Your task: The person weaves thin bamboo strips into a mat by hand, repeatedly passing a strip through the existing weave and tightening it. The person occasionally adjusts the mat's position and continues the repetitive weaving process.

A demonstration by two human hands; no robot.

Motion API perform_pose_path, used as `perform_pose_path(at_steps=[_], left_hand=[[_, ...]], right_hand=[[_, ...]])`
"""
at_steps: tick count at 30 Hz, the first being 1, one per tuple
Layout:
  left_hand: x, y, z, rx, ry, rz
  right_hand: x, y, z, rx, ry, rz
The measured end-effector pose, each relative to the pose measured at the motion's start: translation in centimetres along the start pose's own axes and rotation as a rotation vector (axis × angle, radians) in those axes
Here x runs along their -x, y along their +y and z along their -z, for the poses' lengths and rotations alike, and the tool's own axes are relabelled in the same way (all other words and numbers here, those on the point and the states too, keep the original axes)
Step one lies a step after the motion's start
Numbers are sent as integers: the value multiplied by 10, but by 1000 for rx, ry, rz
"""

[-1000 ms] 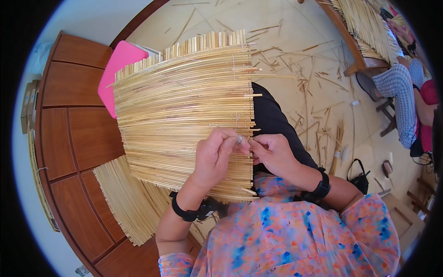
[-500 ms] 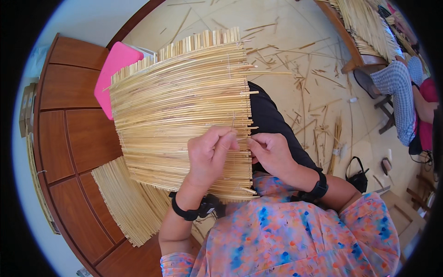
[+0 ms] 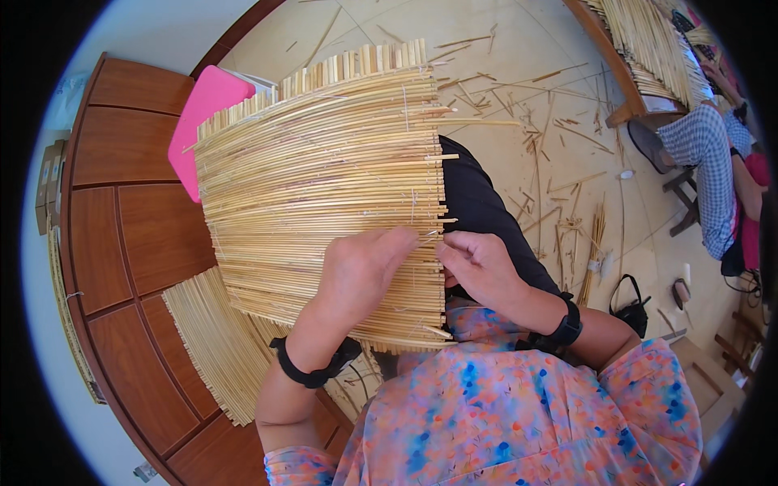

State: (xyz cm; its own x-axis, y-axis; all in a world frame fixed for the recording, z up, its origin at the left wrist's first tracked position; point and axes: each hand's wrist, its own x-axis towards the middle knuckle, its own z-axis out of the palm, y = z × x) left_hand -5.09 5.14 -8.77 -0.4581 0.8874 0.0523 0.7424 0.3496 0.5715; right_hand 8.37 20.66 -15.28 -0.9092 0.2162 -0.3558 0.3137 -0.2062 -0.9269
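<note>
Across my lap lies a mat of straw-coloured stalks (image 3: 316, 182), laid side by side and joined with thin pale thread. Over its right part is my left hand (image 3: 366, 263), fingers drawn together toward a fine pale strand near the edge. Whatever is between those fingertips is too small to make out. My right hand (image 3: 482, 261) is closed at the mat's right edge, thumb on top and the other fingers curled and partly hidden. The fingertips of both hands are close together. A few stalk ends stick out past the edge.
A second stalk mat (image 3: 219, 340) lies at lower left beside brown wooden panels (image 3: 158, 243). Beyond the mat is a pink stool (image 3: 207, 113). Loose stalks litter the tiled floor, with a tied bundle (image 3: 594, 255) and a black bag (image 3: 630, 308) at right. Another person sits at upper right.
My left hand has tilted, its fingers now straighter and pointing toward the mat's edge; its wrist has moved slightly left. The right hand stays at the edge. The view has shifted slightly.
</note>
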Motion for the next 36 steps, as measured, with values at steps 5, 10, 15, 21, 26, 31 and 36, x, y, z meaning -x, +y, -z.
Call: perform_pose_path(at_steps=[5,10,15,21,26,31,36], left_hand=[[-8,6,15,-209,-99,-24],[-12,16,27,-319,-139,-8],[-12,22,27,-414,-140,-41],[-14,28,34,-417,-134,-68],[-11,25,35,-359,-138,-97],[-12,30,38,-346,-150,-110],[-18,30,41,-459,-191,-225]], right_hand=[[-1,-1,-2,-15,40,40],[-1,1,-3,18,50,68],[-1,1,-1,-22,49,48],[0,-3,-3,-55,67,30],[0,-2,-3,-42,59,39],[0,-3,-2,-41,49,44],[1,-5,-1,-92,35,17]])
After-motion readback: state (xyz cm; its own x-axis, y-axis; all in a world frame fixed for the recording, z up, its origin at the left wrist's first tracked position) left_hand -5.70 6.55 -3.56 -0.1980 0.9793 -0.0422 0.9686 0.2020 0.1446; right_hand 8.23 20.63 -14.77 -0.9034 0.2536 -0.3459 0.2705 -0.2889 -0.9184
